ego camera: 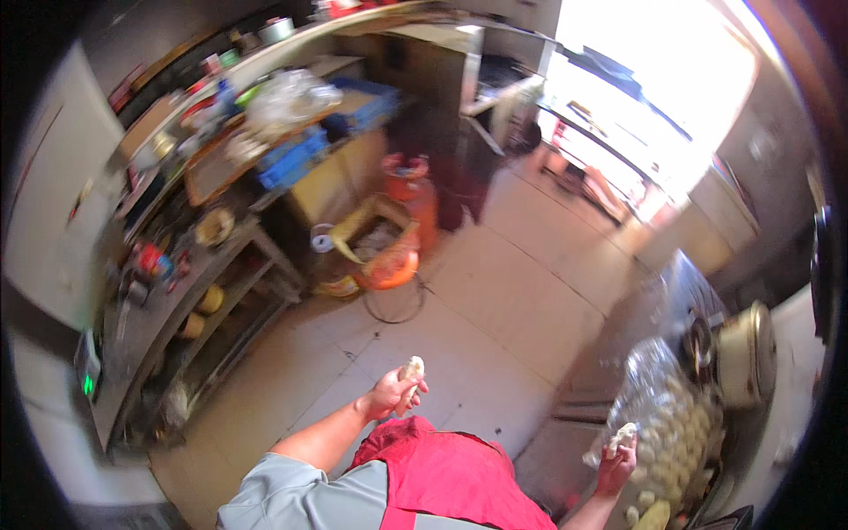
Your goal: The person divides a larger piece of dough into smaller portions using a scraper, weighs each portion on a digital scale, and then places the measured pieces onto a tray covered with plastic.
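Observation:
My left hand (396,392) is closed around a pale, elongated piece that looks like dough (414,368), held over the floor in front of the red apron (457,470). Off to the right, my right hand (617,464) grips another whitish, dough-like piece (623,435). It is beside many round pale pieces (676,430) set in rows, partly under clear plastic film (646,371). A few loose pale pieces (646,498) lie nearer to me. Blur hides the exact material of these pieces.
A cluttered shelf unit (199,265) stands along the left wall. Beyond it are an orange gas cylinder (414,199) and an open box (377,232) on the tiled floor (464,318). A lidded pot (745,354) sits at the right. A low table (596,146) stands by the bright doorway.

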Available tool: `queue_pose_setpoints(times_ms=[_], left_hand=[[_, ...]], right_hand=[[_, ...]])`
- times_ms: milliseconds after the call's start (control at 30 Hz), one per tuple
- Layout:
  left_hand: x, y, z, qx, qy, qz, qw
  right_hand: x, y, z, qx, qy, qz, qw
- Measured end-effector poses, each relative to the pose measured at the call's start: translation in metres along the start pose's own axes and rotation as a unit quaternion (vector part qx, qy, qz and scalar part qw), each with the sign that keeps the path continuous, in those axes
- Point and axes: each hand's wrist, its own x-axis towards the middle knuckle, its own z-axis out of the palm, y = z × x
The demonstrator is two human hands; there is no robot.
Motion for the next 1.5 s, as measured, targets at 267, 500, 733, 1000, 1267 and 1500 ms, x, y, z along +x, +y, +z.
queue_pose_setpoints(times_ms=[267, 500, 733, 1000, 1267, 1500], left_hand=[[-0.057, 0.154, -0.17, -0.12, 0.026, 0.162, 0.979], [-0.054, 0.341, -0.323, 0.018, 0.179, 0.334, 0.925], [-0.055, 0.517, -0.458, 0.209, 0.343, 0.347, 0.848], [0.008, 0.633, -0.644, 0.468, 0.481, 0.302, 0.677], [0.124, 0.688, -0.756, 0.576, 0.361, 0.233, 0.695], [0.084, 0.69, -0.794, 0.648, 0.279, 0.21, 0.677]], right_hand=[[-0.023, 0.151, 0.29, 0.0, -0.334, 0.183, 0.925], [-0.007, 0.215, 0.452, -0.023, -0.374, 0.234, 0.897], [0.032, 0.303, 0.67, -0.058, -0.435, 0.256, 0.862], [-0.013, 0.354, 0.928, -0.106, -0.647, 0.218, 0.723], [-0.1, 0.427, 1.088, -0.321, -0.682, 0.081, 0.652], [-0.166, 0.553, 1.273, -0.468, -0.729, -0.291, 0.407]])
